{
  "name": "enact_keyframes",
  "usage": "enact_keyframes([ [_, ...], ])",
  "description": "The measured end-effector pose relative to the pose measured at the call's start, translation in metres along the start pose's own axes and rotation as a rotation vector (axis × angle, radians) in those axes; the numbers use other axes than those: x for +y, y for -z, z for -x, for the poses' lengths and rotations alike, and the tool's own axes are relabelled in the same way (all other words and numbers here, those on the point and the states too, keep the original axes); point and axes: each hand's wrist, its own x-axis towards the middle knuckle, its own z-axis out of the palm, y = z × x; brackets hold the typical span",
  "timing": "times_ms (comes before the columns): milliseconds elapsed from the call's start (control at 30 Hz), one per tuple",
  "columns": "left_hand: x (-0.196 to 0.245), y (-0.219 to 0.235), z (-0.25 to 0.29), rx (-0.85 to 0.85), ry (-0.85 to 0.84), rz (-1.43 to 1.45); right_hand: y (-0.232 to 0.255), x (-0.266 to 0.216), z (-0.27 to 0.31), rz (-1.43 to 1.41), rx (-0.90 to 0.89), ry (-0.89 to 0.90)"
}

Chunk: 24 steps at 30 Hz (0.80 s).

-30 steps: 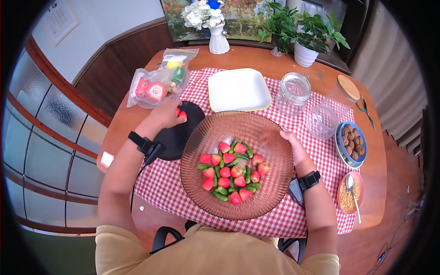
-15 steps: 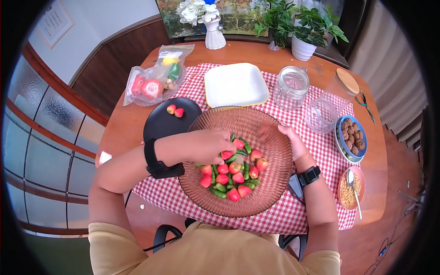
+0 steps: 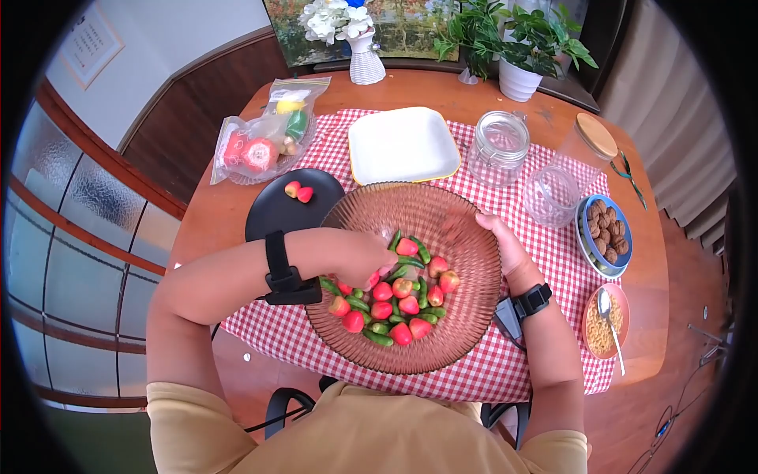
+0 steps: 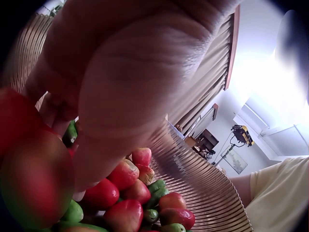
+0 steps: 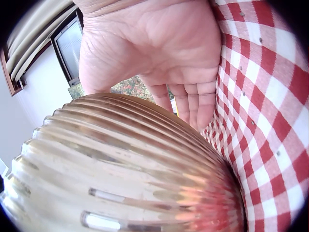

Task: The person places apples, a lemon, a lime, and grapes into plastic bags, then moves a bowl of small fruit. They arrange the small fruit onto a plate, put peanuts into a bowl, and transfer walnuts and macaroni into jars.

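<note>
A large ribbed amber glass bowl (image 3: 472, 304) holds several small red fruits (image 3: 401, 334) and small green, cucumber-like pieces (image 3: 377, 338). My left hand (image 3: 365, 257) reaches down inside it at the left, with fingertips among the red fruits. In the left wrist view the thumb points down beside a red fruit (image 4: 100, 194); cannot tell if the fingers grip one. My right hand (image 3: 505, 243) holds the bowl's right side, thumb at the rim and fingers along the outer wall. Beyond my left forearm, two red fruits (image 3: 305, 194) lie on a black plate (image 3: 268, 212).
A white rectangular dish (image 3: 404, 146) stands behind the bowl, and bagged produce (image 3: 257, 150) at the back left. On the right are a clip-top jar (image 3: 499, 150), a glass container (image 3: 550, 196), a wooden-lidded jar (image 3: 594, 138), walnuts (image 3: 606, 229) in a blue bowl and a pink bowl (image 3: 624, 316) with a spoon.
My left hand has moved from the black plate, where two red fruits now lie, rightward into the glass bowl and down among the fruits. My right hand keeps its hold on the bowl.
</note>
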Motion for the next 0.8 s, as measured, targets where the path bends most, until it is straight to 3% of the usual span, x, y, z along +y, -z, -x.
enact_keyframes([
  [233,0.002,0.01,0.007,-0.063,0.078,0.161,0.002,0.002,-0.001,-0.041,0.0,-0.032],
  [367,-0.001,0.009,0.012,-0.023,0.02,0.17,0.0,0.002,0.001,-0.034,0.001,-0.029],
  [467,-0.001,0.014,0.02,0.085,-0.025,0.172,0.004,0.003,-0.002,-0.01,-0.044,0.006],
  [567,-0.009,0.027,0.038,0.409,-0.173,0.259,0.006,0.004,-0.003,-0.021,-0.049,-0.012],
  [667,-0.014,0.046,0.067,0.611,0.042,0.308,0.001,0.001,0.001,-0.051,-0.043,-0.033],
  [800,-0.059,0.036,0.083,0.788,0.168,0.31,0.0,-0.001,0.002,-0.016,-0.028,-0.029],
])
